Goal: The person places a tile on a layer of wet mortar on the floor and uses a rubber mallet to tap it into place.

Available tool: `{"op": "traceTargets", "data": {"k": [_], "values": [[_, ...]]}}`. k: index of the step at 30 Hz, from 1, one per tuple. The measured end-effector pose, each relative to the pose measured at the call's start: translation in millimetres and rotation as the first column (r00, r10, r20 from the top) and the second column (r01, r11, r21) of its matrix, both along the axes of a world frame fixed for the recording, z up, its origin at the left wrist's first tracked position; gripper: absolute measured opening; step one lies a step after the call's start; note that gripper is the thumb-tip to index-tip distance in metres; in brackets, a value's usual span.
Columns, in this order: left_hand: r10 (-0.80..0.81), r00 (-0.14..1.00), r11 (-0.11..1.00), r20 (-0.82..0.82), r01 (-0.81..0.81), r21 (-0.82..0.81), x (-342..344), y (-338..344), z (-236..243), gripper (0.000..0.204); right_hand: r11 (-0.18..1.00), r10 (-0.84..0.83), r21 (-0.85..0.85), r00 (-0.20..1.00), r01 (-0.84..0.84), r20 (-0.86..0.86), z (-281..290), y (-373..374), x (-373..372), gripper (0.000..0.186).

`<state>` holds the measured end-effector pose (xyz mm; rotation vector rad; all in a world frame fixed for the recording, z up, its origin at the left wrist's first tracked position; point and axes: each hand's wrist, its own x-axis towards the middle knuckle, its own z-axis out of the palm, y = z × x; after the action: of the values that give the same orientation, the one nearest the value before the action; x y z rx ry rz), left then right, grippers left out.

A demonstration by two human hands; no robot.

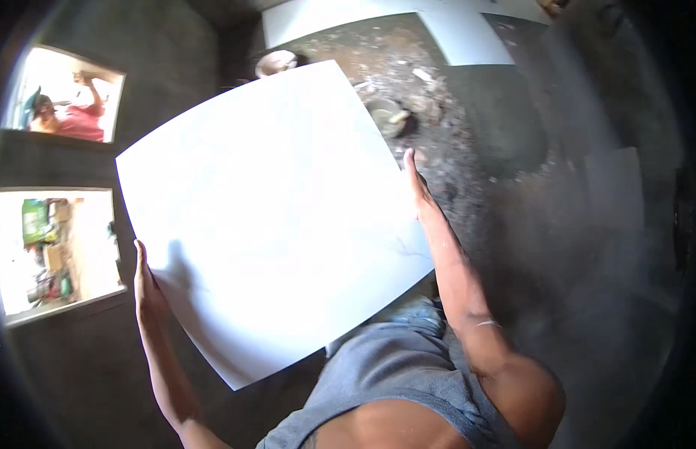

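Observation:
A large white square panel fills the middle of the head view, held up at a slight tilt. My left hand grips its left edge, thumb along the side and the other fingers mostly hidden. My right hand grips the right edge in the same way, with the fingers behind the panel. The panel hides much of what lies beneath it.
Rough, debris-strewn floor holds a dark pan with a pale tool and a pale bowl. White panels lie at the back. Two openings in the left dark wall show a person and stacked goods.

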<state>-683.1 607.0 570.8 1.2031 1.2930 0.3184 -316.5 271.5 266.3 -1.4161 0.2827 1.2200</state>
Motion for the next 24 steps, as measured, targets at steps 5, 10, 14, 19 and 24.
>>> {"op": "traceTargets", "data": {"k": [5, 10, 14, 19, 24], "values": [[-0.034, 0.999, 0.997, 0.038, 0.037, -0.068, -5, 2, -150, 0.101, 0.983, 0.046, -0.183, 0.975, -0.005, 0.219, 90, -63, 26, 0.111], [0.049, 0.978, 0.949, 0.204, 0.019, -0.316, 38, -42, -205, 0.087, 0.916, -0.003, -0.374, 0.939, 0.141, 0.345, 89, -122, 27, 0.112], [0.105, 0.992, 0.969, 0.068, -0.087, -0.230, 34, -51, -260, 0.093, 0.876, 0.216, -0.481, 0.879, 0.018, 0.426, 104, -141, 53, 0.095], [0.116, 0.937, 0.881, 0.328, 0.056, -0.470, 13, -51, -242, 0.101, 0.889, 0.318, -0.375, 0.233, 0.264, 0.919, 115, -103, 58, 0.076], [0.281, 0.937, 0.728, 0.210, -0.066, -0.682, 120, -114, -259, 0.106, 0.854, 0.420, -0.382, -0.037, 0.353, 0.907, 244, -123, 78, 0.058]]}}
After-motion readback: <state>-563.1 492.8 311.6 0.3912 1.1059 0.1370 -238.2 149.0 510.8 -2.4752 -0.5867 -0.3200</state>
